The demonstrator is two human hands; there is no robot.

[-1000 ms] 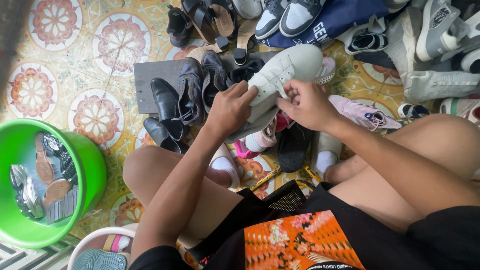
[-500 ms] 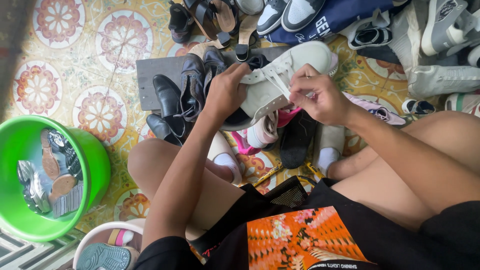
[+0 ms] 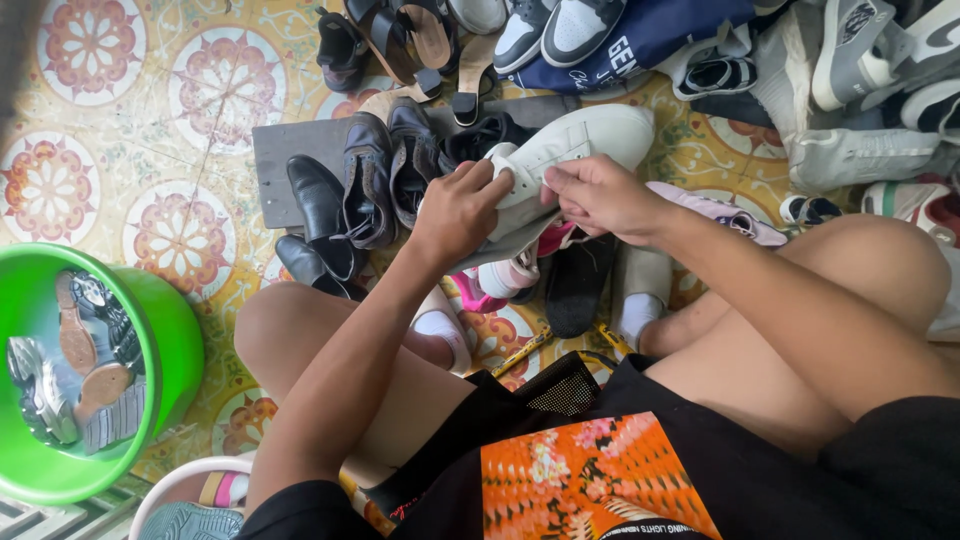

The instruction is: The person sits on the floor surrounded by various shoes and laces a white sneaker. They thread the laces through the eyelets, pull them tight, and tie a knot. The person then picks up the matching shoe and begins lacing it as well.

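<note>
Two hands hold one white sneaker [image 3: 570, 150] above the patterned tile floor [image 3: 120, 120], its toe pointing far and right. The left hand [image 3: 458, 210] is closed around the heel end, fingers clamped on the collar; the right hand [image 3: 600, 195] pinches together on the sneaker's near edge just beside it. Black leather shoes [image 3: 345, 200] crowd the floor directly left of the sneaker, on and by a dark grey board [image 3: 285, 150]. Brown sandals [image 3: 405, 35] lie farther off, and a heap of grey and white sneakers [image 3: 860, 90] fills the far right. A pink shoe [image 3: 475, 290] and a black sole [image 3: 575, 285] sit beneath the hands, between the bent knees.

Since the earlier frames the right hand has slid from the sneaker's middle down toward the left hand, so the two now nearly meet.

A green basin [image 3: 170, 340] at near left holds water and submerged shoes [image 3: 85, 360]. A white bucket rim [image 3: 190, 475] shows nearer, with a grey shoe inside.
</note>
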